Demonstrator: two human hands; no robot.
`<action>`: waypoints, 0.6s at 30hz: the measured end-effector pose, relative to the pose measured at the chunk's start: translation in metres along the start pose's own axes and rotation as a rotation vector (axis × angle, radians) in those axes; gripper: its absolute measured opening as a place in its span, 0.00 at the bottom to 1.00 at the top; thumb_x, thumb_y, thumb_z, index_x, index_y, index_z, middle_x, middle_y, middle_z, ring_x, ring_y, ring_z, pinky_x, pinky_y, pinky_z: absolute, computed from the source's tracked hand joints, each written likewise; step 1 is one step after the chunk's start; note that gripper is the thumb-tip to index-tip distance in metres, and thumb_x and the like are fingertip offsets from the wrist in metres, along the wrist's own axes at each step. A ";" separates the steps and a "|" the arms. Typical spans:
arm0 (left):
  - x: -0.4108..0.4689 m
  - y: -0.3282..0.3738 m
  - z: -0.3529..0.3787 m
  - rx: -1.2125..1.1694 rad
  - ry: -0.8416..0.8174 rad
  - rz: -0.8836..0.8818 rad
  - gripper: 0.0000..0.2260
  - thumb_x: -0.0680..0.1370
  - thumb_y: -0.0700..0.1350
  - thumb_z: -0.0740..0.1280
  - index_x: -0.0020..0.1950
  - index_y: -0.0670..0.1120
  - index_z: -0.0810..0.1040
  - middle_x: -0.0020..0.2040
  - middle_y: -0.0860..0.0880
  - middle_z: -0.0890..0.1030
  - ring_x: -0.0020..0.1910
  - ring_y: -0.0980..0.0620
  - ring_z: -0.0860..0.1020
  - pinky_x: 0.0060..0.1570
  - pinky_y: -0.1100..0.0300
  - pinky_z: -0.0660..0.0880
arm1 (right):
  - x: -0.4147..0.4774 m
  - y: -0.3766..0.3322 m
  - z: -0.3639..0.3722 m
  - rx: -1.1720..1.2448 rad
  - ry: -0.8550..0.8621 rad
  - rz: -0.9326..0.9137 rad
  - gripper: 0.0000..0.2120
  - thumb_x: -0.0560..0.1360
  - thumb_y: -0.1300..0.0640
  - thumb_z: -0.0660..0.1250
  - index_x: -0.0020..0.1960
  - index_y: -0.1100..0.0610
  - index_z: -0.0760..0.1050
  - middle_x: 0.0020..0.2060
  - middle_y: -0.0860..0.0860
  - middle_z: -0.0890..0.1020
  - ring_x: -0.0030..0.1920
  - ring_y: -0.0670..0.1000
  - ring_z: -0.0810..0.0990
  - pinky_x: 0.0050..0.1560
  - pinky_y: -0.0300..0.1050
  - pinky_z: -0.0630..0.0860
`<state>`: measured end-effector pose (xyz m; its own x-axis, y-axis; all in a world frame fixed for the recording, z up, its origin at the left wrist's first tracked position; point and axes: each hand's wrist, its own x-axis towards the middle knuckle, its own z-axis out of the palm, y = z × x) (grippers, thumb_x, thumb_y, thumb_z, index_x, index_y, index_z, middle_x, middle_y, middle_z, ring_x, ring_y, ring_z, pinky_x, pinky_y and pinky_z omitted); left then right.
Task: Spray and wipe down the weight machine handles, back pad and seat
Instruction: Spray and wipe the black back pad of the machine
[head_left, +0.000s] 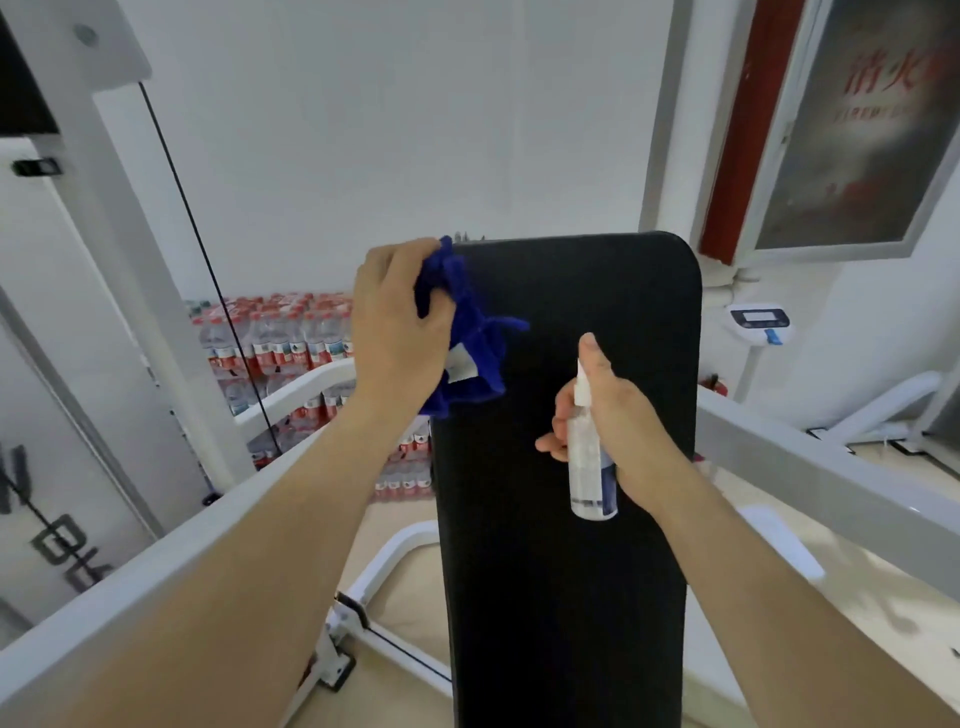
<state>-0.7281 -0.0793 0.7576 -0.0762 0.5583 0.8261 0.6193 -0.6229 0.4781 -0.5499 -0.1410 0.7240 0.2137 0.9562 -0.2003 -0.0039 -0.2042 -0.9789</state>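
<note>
The black back pad (566, 571) of the weight machine stands upright in the middle of the view. My left hand (397, 322) grips a bunched blue cloth (472, 332) against the pad's upper left corner. My right hand (613, 415) holds a clear spray bottle (589, 457) upright in front of the pad, forefinger on top of the white nozzle. The seat and the handles are out of sight.
White frame arms of the machine run on both sides, left (156, 561) and right (810, 467). A black cable (208, 270) hangs at left. Stacked packs of water bottles (280, 338) sit behind by the wall. A scale (761, 322) stands at right.
</note>
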 end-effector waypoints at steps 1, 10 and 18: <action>-0.006 -0.007 0.008 0.089 -0.027 0.064 0.14 0.75 0.40 0.64 0.61 0.45 0.77 0.56 0.47 0.74 0.55 0.51 0.71 0.53 0.66 0.66 | 0.002 0.007 0.006 0.065 0.001 0.068 0.32 0.77 0.34 0.57 0.28 0.57 0.75 0.24 0.52 0.79 0.30 0.54 0.80 0.45 0.53 0.80; -0.117 -0.034 0.034 -0.159 0.031 -0.330 0.17 0.76 0.39 0.63 0.65 0.44 0.73 0.58 0.47 0.70 0.54 0.59 0.67 0.57 0.77 0.62 | -0.004 0.061 0.016 -0.036 0.046 -0.141 0.23 0.79 0.48 0.57 0.30 0.59 0.73 0.25 0.52 0.75 0.28 0.49 0.75 0.30 0.43 0.74; -0.168 -0.023 0.021 -0.356 0.049 -0.713 0.16 0.81 0.42 0.61 0.64 0.60 0.70 0.52 0.49 0.81 0.38 0.57 0.81 0.40 0.59 0.80 | -0.014 0.079 0.013 -0.060 0.048 -0.161 0.25 0.81 0.50 0.57 0.29 0.59 0.72 0.23 0.51 0.75 0.27 0.49 0.75 0.30 0.42 0.74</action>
<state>-0.7132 -0.1474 0.6019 -0.3993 0.8685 0.2937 0.1226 -0.2669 0.9559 -0.5655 -0.1674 0.6492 0.2537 0.9666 -0.0375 0.0917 -0.0627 -0.9938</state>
